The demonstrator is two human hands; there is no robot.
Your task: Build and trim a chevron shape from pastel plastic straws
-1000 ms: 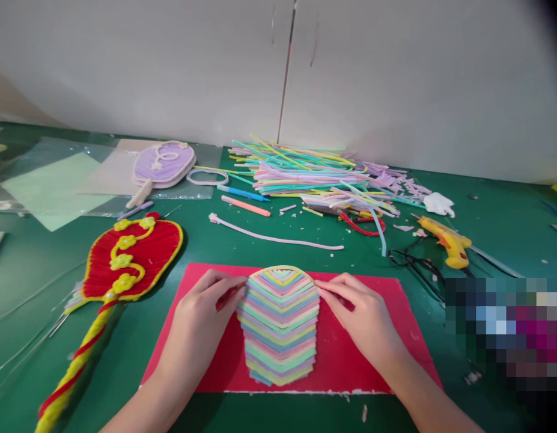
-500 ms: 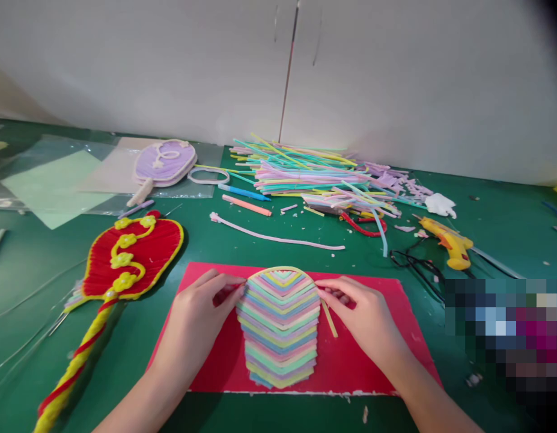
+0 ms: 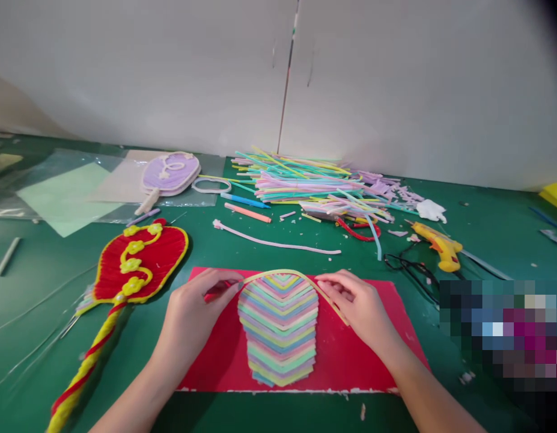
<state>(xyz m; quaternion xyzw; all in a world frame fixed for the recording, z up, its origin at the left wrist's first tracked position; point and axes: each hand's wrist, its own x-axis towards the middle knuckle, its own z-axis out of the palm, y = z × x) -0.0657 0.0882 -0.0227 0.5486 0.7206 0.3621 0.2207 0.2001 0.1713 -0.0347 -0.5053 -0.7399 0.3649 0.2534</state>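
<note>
A striped panel [image 3: 280, 331] of pastel pipe cleaners laid in V-shaped rows lies on a red sheet [image 3: 372, 355]. A yellow pipe cleaner [image 3: 285, 272] arches along the panel's rounded top edge. My left hand [image 3: 201, 310] pinches its left end between thumb and fingertips, beside the panel's upper left. My right hand [image 3: 359, 307] has thumb and fingers closed on the same pipe cleaner at the upper right. The free right end slants down under that hand, over the red sheet.
At left lies a red fan [image 3: 143, 264] with yellow flowers and a twisted handle. Behind are a purple fan [image 3: 170, 174], markers [image 3: 246, 213], a single pale pipe cleaner [image 3: 278, 242] and a heap of pipe cleaners [image 3: 300, 180]. A yellow glue gun [image 3: 438, 245] with a black cord lies right.
The yellow pipe cleaner's arch has widened, and its free right end has swung outward to the right. My left hand has shifted slightly away from the panel's edge. The view has tilted slightly.
</note>
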